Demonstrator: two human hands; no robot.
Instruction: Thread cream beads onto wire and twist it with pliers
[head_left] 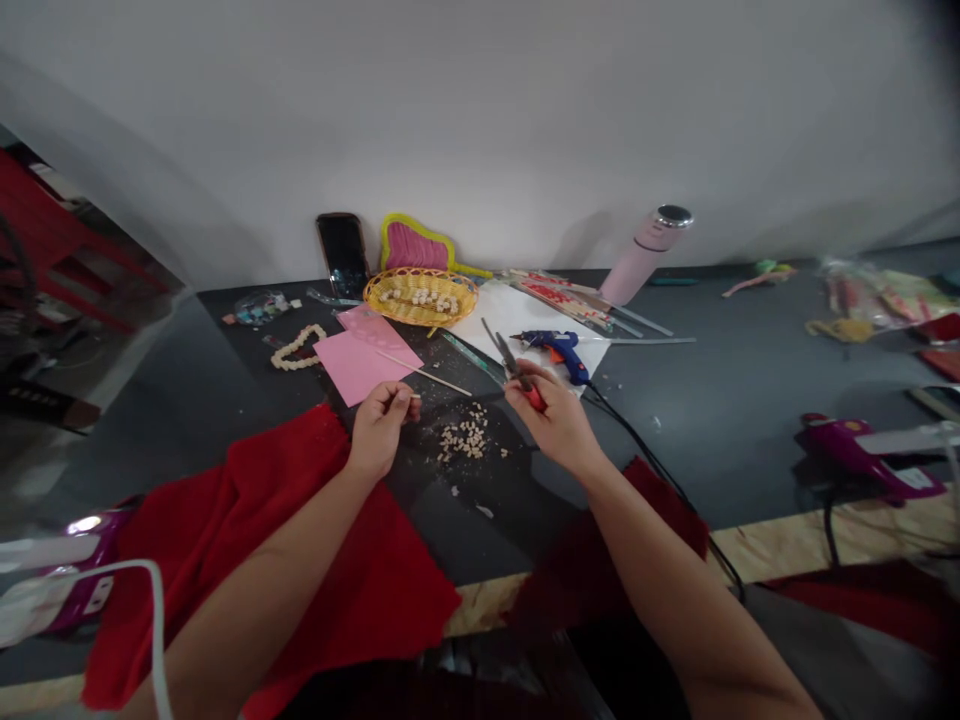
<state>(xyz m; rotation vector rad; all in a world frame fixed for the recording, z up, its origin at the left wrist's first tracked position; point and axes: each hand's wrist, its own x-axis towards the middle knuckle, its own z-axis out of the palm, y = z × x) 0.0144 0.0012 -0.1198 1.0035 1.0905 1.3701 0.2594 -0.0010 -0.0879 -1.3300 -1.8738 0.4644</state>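
Note:
My right hand (553,415) grips red-handled scissors (511,362), their blades apart and pointing up and away from me. My left hand (382,425) is closed in a pinch, and a small pale stub (415,397), like a stick's end, shows at the fingertips. Between and below the hands lies a heap of tiny pale cut pieces (463,438) on the dark table (420,520). A thin wooden stick (439,380) lies just beyond my left hand, its far end over pink sheets (360,365). Past the scissors, a blue glue gun (559,348) rests on white paper (487,312).
A yellow basket (420,315) with pale pieces, a phone (343,255), a yellow-edged pink shape (414,245) and a pink flask (646,255) stand along the wall. Red cloth (382,570) covers the near left. The cord (645,450) runs right. Purple devices (870,455) flank both sides.

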